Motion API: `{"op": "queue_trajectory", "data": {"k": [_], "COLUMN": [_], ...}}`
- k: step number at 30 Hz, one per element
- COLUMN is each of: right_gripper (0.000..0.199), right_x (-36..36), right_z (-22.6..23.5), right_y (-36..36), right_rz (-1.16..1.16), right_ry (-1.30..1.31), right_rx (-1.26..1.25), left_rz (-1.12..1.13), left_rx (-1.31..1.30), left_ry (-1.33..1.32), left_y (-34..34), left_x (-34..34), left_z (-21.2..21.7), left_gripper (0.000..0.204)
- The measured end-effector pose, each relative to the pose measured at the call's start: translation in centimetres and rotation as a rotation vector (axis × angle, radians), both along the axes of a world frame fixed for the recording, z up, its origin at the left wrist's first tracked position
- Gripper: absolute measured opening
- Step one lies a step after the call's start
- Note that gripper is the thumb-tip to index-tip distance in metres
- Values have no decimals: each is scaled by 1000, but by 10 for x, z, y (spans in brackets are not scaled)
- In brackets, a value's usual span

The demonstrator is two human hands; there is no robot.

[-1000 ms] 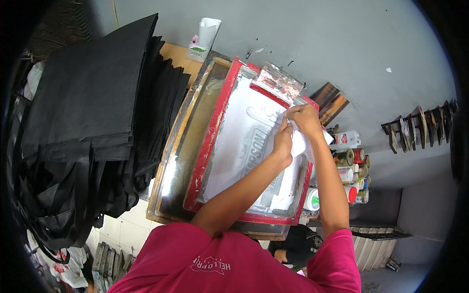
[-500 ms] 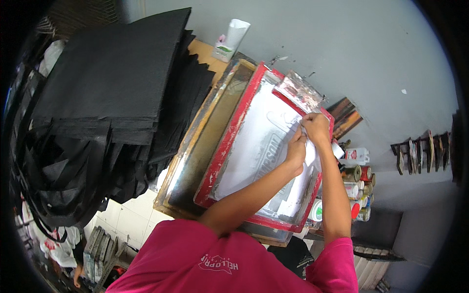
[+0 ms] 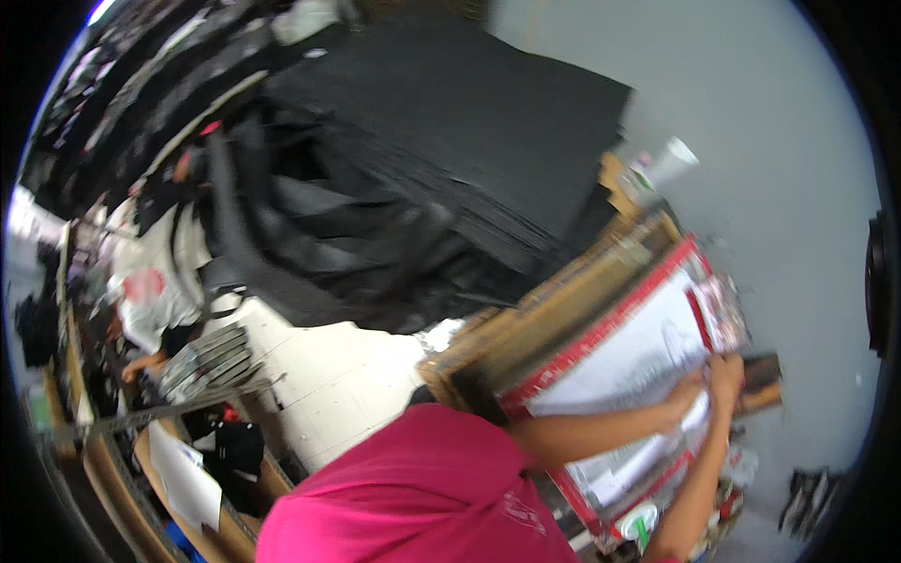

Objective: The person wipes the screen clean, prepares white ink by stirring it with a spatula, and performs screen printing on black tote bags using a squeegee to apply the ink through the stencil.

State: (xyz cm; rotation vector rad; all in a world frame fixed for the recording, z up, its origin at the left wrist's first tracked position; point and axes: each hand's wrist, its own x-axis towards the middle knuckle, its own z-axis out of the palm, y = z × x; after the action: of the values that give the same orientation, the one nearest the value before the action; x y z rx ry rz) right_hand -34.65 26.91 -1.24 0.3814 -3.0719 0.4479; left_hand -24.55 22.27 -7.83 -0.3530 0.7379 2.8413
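While your head's turned away, both hands sit lower right of frame on the red-framed print screen (image 3: 627, 347). Left hand (image 3: 688, 392) and right hand (image 3: 725, 373) touch, both closed on the squeegee (image 3: 699, 408); blurred tho. Screen's long axis runs lower left to upper right; squeegee lies across it.
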Motion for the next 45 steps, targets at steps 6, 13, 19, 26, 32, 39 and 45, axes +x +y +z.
{"op": "queue_trajectory", "data": {"k": [6,13,19,26,32,39,45], "right_gripper": [30,20,21,21,23,21,21], "right_x": [13,26,13,3,2,8,6], "right_z": [4,24,19,27,26,35,34], "right_y": [-38,-53,-39,-43,-49,-54,-63], "right_rz": [50,-117,-96,-145,-159,-132,-145], "right_ry": [-96,-142,-204,-298,-224,-316,-226], "right_rx": [-163,-266,-319,-447,-238,-376,-182], "left_rz": [57,4,-88,-51,-93,-35,177], "left_rx": [9,41,-18,60,-9,28,-61], "left_ry": [-3,-128,-14,25,25,13,33], "left_y": [-47,-66,-78,-75,-80,-74,-48], "left_x": [4,15,23,24,28,21,19], "left_z": [-6,31,41,45,53,39,27], "left_gripper": [60,62,65,65,66,67,69]}}
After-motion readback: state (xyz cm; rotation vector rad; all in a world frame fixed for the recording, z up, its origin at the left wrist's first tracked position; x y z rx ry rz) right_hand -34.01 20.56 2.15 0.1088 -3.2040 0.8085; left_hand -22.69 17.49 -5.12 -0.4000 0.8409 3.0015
